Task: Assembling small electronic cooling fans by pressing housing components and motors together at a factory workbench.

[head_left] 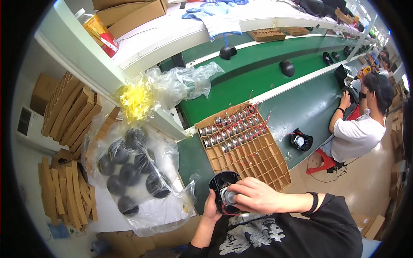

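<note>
- Shell [223, 176] is gripped in the left hand [210, 208], close to the person's body; should that grip loosen, it could tip or drop.
- Right hand [256, 195] has its fingers around the speaker [229, 197] at the shell's opening. Whether it is seated, I cannot tell; a slanted push could jam it or mar its face.
- Red wire [231, 213] lies by the shell's lower rim and could get pinched between the two.
- Tray [266, 165] rests on the counter [279, 114] just beyond the hands; tangled leads on its wired parts [219, 138] could drag neighbours along if one is lifted.
- Second shell [301, 141] stands farther off, near the counter's edge, where a bump could topple it.
</note>
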A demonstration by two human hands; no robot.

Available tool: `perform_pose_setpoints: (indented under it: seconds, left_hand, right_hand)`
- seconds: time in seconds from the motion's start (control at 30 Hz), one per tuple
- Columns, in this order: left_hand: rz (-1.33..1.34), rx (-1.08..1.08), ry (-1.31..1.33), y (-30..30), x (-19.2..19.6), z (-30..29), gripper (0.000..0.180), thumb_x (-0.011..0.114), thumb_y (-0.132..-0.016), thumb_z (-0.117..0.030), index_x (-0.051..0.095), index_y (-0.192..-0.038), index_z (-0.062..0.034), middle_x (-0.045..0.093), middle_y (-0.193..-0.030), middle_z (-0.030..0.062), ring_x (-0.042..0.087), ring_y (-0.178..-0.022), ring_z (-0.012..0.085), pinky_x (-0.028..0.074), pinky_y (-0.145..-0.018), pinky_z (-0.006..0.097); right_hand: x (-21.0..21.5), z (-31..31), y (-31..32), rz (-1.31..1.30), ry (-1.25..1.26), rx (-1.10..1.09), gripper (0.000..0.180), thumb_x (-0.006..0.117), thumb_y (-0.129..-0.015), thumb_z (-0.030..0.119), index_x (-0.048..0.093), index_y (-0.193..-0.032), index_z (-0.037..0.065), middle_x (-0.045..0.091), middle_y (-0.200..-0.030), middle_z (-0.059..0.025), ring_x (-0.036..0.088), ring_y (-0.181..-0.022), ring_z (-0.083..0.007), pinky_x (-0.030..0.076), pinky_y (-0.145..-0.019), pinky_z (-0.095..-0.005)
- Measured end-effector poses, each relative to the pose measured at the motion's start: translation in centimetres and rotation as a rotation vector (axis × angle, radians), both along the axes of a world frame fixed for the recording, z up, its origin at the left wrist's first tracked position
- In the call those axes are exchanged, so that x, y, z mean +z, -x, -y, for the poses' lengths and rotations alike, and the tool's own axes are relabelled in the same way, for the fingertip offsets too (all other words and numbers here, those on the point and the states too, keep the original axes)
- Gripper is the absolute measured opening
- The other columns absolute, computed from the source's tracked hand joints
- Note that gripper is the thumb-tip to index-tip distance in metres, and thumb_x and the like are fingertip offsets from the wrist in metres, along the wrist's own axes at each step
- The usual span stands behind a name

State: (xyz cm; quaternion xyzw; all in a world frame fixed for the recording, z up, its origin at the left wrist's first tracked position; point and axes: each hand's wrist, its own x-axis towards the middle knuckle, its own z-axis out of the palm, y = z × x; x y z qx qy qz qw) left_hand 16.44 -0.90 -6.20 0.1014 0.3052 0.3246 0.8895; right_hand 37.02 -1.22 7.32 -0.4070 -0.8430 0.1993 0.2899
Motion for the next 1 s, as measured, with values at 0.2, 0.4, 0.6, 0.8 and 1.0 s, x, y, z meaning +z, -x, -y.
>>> perform_pose_setpoints:
  seconds: [0.2,0.4,0.6,0.8,1.0]
  left_hand:
    - [0.050,-0.033,-0.046,-0.7,1.3,0.2,0.060,0.032,-0.096,-0.052,0.040,-0.134,-0.0052,0.052,-0.128,0.0117,0.053,-0.116,0.0246,0.044,-0.098,0.041]
    - [0.011,-0.062,-0.029,-0.6,1.1,0.0,0.063,0.032,-0.095,-0.053,0.037,-0.136,-0.0062,0.049,-0.131,0.0111,0.052,-0.118,0.0248,0.043,-0.099,0.041]
    - [0.044,-0.072,-0.042,-0.8,1.9,-0.6,0.063,0.032,-0.095,-0.054,0.036,-0.137,-0.0078,0.049,-0.132,0.0104,0.051,-0.119,0.0245,0.044,-0.099,0.041]
    - [0.024,-0.101,-0.066,-1.2,1.3,-0.6,0.063,0.030,-0.095,-0.056,0.037,-0.136,-0.0088,0.050,-0.130,0.0104,0.052,-0.118,0.0244,0.045,-0.098,0.041]
    - [0.025,-0.084,0.019,-2.6,1.0,-1.1,0.055,0.030,-0.098,-0.048,0.040,-0.135,-0.0075,0.049,-0.132,0.0122,0.049,-0.121,0.0273,0.040,-0.103,0.043]
  right_hand:
    - [-1.7,0.0,0.3,0.217,-0.069,-0.031,0.020,0.062,-0.077,0.016,0.052,-0.090,0.004,0.057,-0.108,-0.0106,0.056,-0.099,-0.0241,0.039,-0.096,-0.0413]
    - [-1.9,-0.1,0.6,0.219,-0.019,-0.071,0.019,0.057,-0.071,0.013,0.055,-0.088,0.003,0.058,-0.106,-0.0130,0.055,-0.101,-0.0244,0.036,-0.100,-0.0418]
    - [-2.5,-0.1,1.0,0.285,-0.021,-0.115,0.019,0.063,-0.078,0.020,0.057,-0.090,0.005,0.058,-0.107,-0.0084,0.055,-0.100,-0.0223,0.035,-0.102,-0.0420]
    - [-2.7,0.2,0.6,0.305,0.021,-0.123,0.021,0.064,-0.078,0.019,0.060,-0.090,0.004,0.058,-0.109,-0.0083,0.055,-0.103,-0.0228,0.035,-0.102,-0.0415]
    - [-2.1,-0.6,-2.6,-0.018,-0.031,-0.296,0.021,0.063,-0.079,0.019,0.060,-0.092,0.003,0.057,-0.106,-0.0105,0.055,-0.097,-0.0261,0.044,-0.089,-0.0369]
